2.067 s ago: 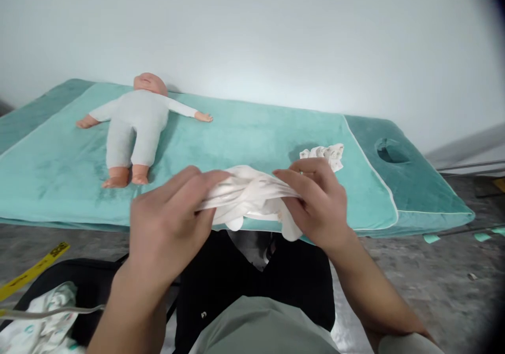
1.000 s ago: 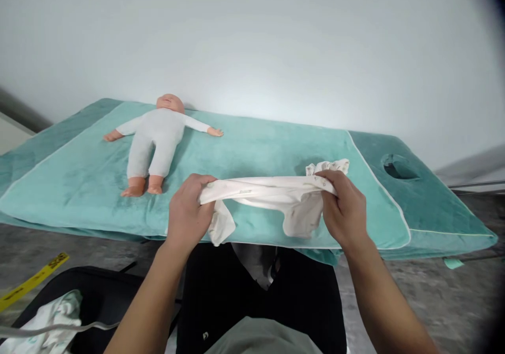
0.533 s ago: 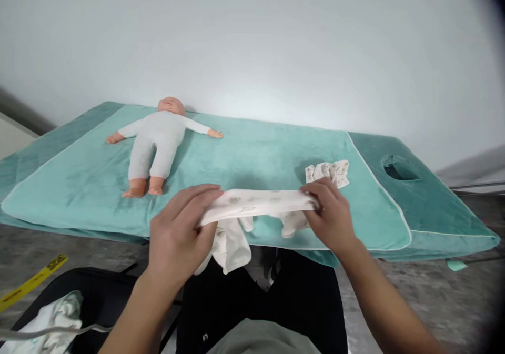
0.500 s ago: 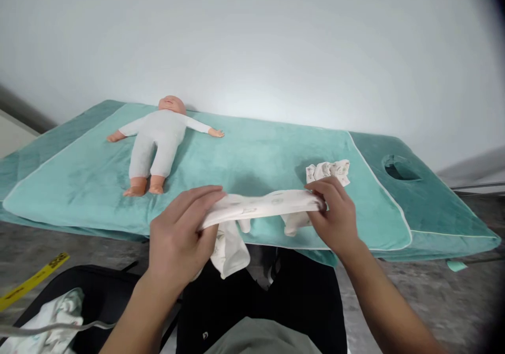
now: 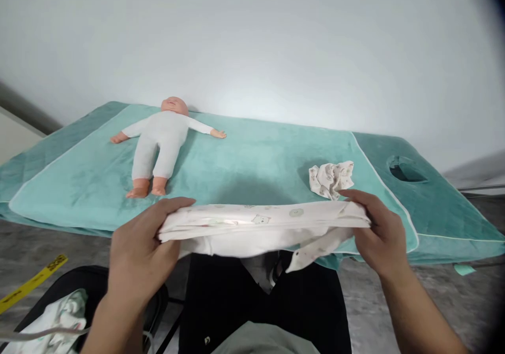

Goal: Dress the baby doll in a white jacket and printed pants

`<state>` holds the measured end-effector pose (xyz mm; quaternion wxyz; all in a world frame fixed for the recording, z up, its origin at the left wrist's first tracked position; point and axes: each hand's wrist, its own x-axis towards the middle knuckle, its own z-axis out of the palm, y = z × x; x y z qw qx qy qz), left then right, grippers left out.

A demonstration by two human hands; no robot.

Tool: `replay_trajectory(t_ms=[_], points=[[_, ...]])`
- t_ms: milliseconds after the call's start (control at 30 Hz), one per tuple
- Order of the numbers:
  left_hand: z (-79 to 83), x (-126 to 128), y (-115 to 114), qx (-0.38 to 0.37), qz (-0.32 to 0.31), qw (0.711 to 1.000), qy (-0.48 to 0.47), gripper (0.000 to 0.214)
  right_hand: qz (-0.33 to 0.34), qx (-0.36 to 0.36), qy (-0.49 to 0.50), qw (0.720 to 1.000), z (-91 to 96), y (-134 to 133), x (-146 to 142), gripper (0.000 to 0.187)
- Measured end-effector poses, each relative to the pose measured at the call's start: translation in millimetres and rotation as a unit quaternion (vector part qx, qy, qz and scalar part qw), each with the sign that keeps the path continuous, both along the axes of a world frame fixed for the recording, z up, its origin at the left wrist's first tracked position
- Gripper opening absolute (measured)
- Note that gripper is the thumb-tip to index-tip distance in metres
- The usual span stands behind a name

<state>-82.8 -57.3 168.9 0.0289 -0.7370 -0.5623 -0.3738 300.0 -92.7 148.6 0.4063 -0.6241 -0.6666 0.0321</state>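
A white baby garment with small animal prints is stretched between my hands, above the near edge of the bed. My left hand pinches its left end, and my right hand grips the right end. Loose fabric hangs below the taut band, including a sleeve-like piece at the right. Beyond my right hand lies a crumpled printed cloth. A baby doll in a white bodysuit lies on its back at the left, arms spread, feet toward me.
A teal padded bed with a face hole at its right end stands against a white wall. Left of my legs is a black chair bearing printed cloth and a cable. Yellow tape marks the floor.
My hands have moved apart, drawing the garment wider and flatter so its animal prints show. The doll and the crumpled cloth stay in place on the bed.
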Motion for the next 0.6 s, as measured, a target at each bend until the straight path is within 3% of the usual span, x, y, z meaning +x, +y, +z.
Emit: replay_trajectory(t_ms=[133,300,467,600], points=[[-40.3,-27,46,-0.053,0.056,0.996,0.053,0.033,0.009,-0.021,0.022,0.999,0.3,29,-1,0.036],[-84.1,-9,149,-0.191,0.065,0.974,0.104,0.037,0.003,-0.122,0.042,0.992,-24.6,122,-17,0.032],[-96.0,28,239,-0.311,0.144,0.934,0.105,0.041,-0.06,-0.198,0.044,0.977,-70.2,232,-29,0.034],[-101.8,39,296,-0.365,0.145,0.916,0.08,0.043,-0.076,-0.227,-0.001,0.971,-102.9,307,-23,0.033]])
